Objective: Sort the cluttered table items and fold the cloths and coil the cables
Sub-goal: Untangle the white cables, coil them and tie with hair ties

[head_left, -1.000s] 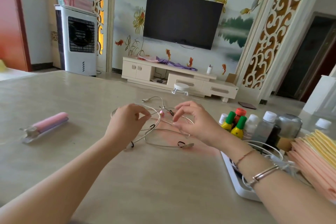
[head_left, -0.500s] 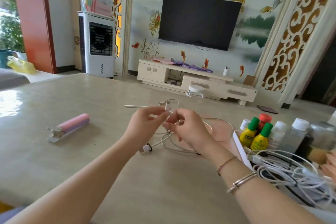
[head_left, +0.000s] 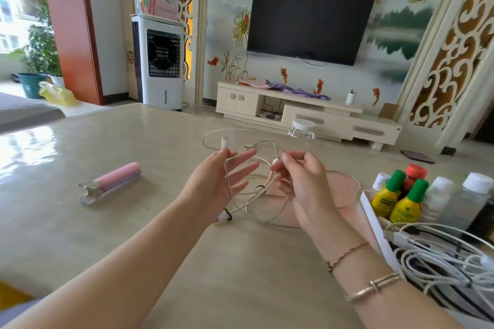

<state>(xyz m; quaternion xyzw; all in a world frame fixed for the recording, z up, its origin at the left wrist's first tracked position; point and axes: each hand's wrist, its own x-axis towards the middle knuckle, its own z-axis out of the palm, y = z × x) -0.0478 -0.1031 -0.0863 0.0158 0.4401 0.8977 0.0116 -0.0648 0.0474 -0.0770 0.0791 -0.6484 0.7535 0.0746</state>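
A thin white cable [head_left: 267, 218] lies in loose loops on the beige table [head_left: 133, 222], held up at its middle. My left hand [head_left: 216, 185] pinches the cable just below one white plug, which sticks up above the thumb; the other fingers are spread. My right hand [head_left: 299, 181] is closed on another stretch of the same cable close to a second plug. A third metal plug [head_left: 247, 146] points left between and beyond the hands. A small black tie [head_left: 227, 215] rings the cable near a white connector on the table.
A pink roll with a clear clip [head_left: 112, 181] lies at left. A white tray [head_left: 374, 222] at right holds green-capped yellow bottles [head_left: 401, 203], several other bottles and a heap of white cables [head_left: 441, 267]. A TV and cabinet stand beyond the table.
The hands have moved apart and risen. The left hand now holds one plug end upright with fingers spread, the right keeps its pinch. The view has shifted left.
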